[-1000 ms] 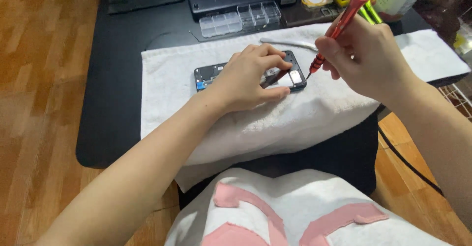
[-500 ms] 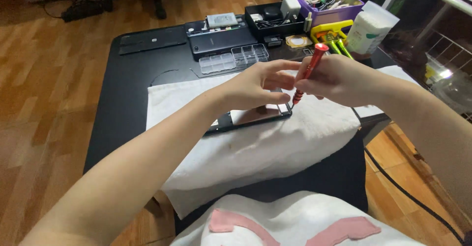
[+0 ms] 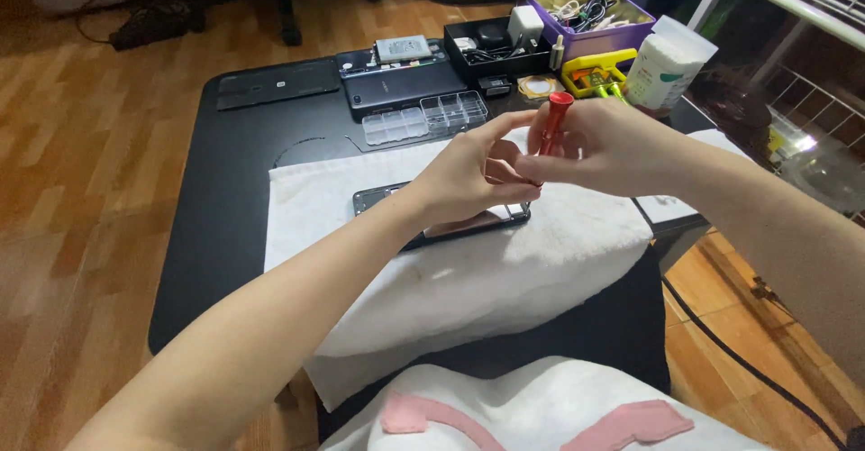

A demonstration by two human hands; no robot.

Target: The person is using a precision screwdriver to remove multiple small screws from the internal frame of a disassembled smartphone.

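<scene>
Both hands have drawn together since the earlier frame. From the head camera, the right hand pinches a slim red screwdriver upright, the left hand touches its tip above the phone lying on the towel. Phone looks thin, stiff, fragile; best held by its edges.

Red screwdriver; white towel; black table; purple box.

fluffy white cloth towel; glossy red screwdriver
</scene>
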